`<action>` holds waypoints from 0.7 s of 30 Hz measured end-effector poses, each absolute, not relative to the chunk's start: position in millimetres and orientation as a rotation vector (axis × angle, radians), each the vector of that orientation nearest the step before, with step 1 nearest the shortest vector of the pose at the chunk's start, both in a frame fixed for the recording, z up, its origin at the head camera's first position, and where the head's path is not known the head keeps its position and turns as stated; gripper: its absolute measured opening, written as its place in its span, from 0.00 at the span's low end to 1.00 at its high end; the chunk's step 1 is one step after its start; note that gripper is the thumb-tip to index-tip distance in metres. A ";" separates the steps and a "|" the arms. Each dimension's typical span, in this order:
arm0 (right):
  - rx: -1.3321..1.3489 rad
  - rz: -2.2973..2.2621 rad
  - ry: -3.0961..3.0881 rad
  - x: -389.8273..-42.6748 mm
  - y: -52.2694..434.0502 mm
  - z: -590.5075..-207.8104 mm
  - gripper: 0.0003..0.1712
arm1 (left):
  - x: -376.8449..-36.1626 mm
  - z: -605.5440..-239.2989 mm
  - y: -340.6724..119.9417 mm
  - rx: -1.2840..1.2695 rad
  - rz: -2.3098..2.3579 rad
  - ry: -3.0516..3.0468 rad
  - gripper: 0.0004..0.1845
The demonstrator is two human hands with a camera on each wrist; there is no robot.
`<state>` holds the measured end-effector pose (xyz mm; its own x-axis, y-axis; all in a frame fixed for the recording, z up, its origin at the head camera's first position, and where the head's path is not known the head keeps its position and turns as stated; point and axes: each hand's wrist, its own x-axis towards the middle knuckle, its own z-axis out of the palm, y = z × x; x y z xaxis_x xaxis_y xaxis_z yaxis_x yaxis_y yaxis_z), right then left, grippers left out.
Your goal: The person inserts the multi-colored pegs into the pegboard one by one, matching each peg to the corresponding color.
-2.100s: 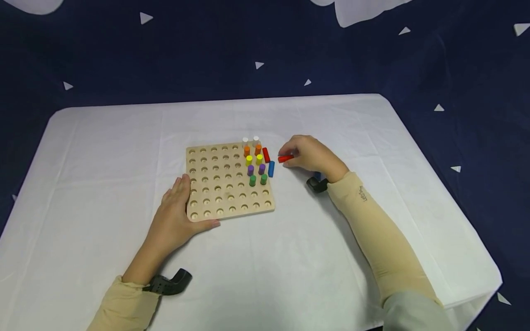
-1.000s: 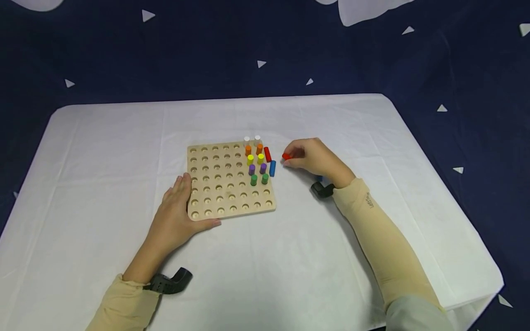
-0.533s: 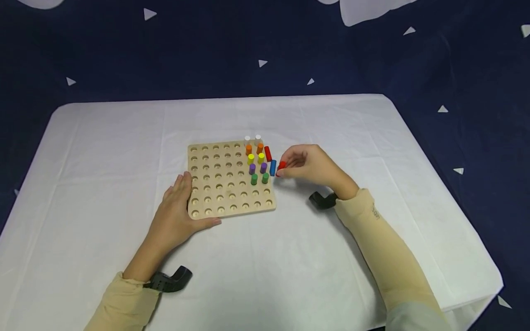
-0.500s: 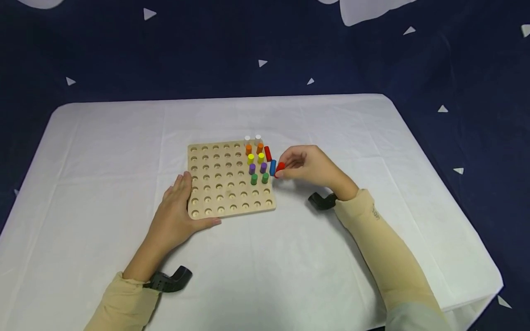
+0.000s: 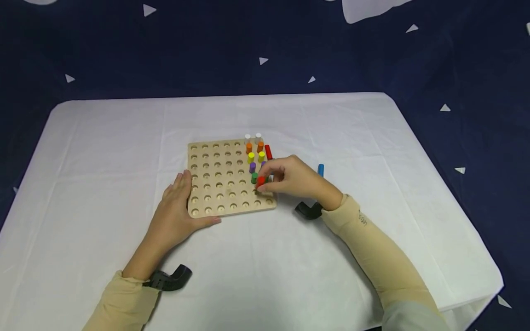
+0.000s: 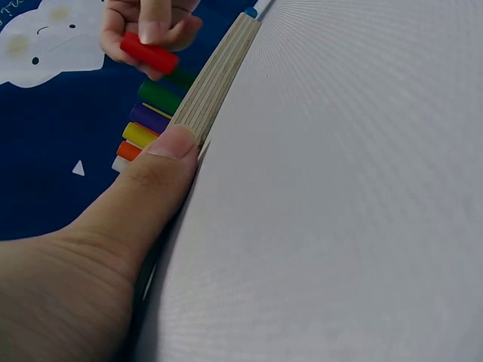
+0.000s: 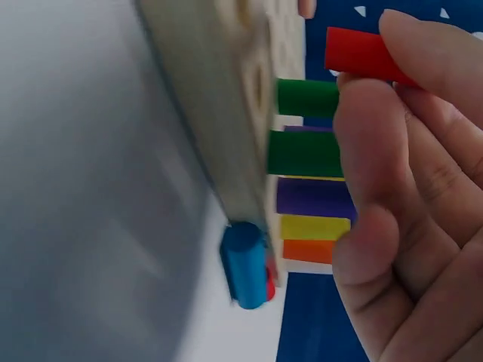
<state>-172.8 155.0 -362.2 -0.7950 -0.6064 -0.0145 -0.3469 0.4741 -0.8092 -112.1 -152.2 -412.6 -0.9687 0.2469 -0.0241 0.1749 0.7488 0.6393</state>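
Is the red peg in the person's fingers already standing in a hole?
No, the right hand holds the red peg clear above the wooden board.

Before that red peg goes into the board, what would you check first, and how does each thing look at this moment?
1. Red peg gripped: ok, the right hand pinches it between fingertips.
2. Board steadied: ok, the left hand rests against its near left corner, thumb along the edge.
3. Peg over a free hole: cannot tell; it hangs just below the green pegs, but the hole beneath is hidden.
4. Peg clear of the board: ok, the right wrist view shows a gap between its tip and the wood.
5. Loose pegs out of the way: ok, the blue peg lies on the cloth to the right.
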 end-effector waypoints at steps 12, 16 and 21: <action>-0.869 -1.090 2.493 -169.5 144.2 -368.1 0.07 | -112.5 -412.1 -152.4 0.349 1.021 2.835 0.76; -0.871 -1.004 2.546 -168.4 143.2 -365.3 0.07 | -112.6 -412.4 -152.4 0.349 1.025 2.836 0.76; -0.916 -0.929 2.597 -166.8 141.7 -364.3 0.07 | -112.9 -412.6 -152.6 0.353 1.019 2.839 0.76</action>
